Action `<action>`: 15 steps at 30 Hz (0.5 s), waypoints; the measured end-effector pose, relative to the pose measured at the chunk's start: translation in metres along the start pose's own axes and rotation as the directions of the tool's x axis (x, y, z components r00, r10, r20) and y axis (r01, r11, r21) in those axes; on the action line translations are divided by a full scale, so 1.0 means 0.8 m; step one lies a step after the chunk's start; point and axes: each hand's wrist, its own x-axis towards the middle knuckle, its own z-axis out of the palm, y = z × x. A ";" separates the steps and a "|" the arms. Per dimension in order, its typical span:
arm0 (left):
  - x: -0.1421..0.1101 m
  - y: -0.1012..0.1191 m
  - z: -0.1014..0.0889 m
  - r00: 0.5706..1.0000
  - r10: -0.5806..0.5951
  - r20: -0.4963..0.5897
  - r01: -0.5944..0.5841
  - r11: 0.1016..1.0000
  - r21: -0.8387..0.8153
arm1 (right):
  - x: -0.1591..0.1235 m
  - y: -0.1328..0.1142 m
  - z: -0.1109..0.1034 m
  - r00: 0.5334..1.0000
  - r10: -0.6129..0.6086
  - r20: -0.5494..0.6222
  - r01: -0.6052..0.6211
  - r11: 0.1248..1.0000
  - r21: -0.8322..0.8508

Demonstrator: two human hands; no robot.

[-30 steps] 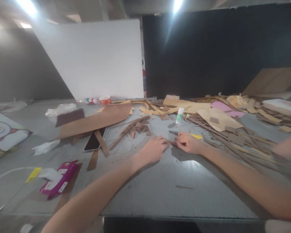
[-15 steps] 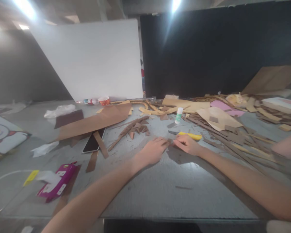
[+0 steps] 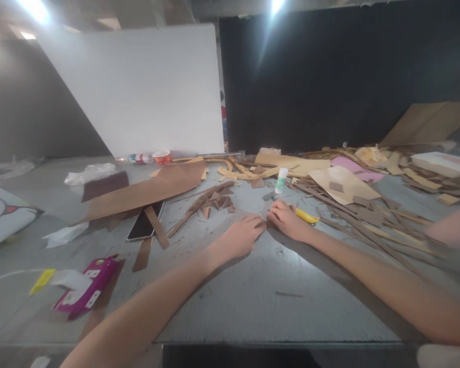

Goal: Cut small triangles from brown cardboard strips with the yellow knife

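My left hand (image 3: pixel 240 236) rests on the grey table (image 3: pixel 253 296) with its fingers curled down. Its fingertips meet those of my right hand (image 3: pixel 287 220), which is closed in a pinch. Between the two hands lies a small brown cardboard piece (image 3: pixel 263 224), and both hands grip it. A yellow utility knife (image 3: pixel 306 216) lies just behind my right hand and seems to touch it. Left of my hands is a pile of brown cardboard triangles (image 3: pixel 214 200). A white glue stick (image 3: pixel 280 180) stands upright beyond the knife.
A black phone (image 3: pixel 143 225) lies under brown strips beside a large brown sheet (image 3: pixel 149 189). A pink packet (image 3: pixel 86 286) sits near left. Cardboard scraps (image 3: pixel 368 214) cover the right side. Another person's arm (image 3: pixel 452 230) enters at right. A white board (image 3: pixel 138 92) leans at the back.
My right hand has slid slightly forward and left, covering more of the yellow knife. My left hand stays put. The view has shifted a little.
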 end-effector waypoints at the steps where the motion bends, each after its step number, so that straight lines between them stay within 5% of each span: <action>1: 0.000 0.001 0.000 1.000 0.000 0.002 0.000 1.000 0.004 | 0.000 -0.001 -0.001 1.000 0.020 0.011 -0.020 1.000 0.002; 15: 0.000 0.003 0.000 1.000 0.002 0.002 -0.002 1.000 0.022 | -0.006 -0.019 -0.021 0.995 0.099 0.021 -0.100 0.993 0.069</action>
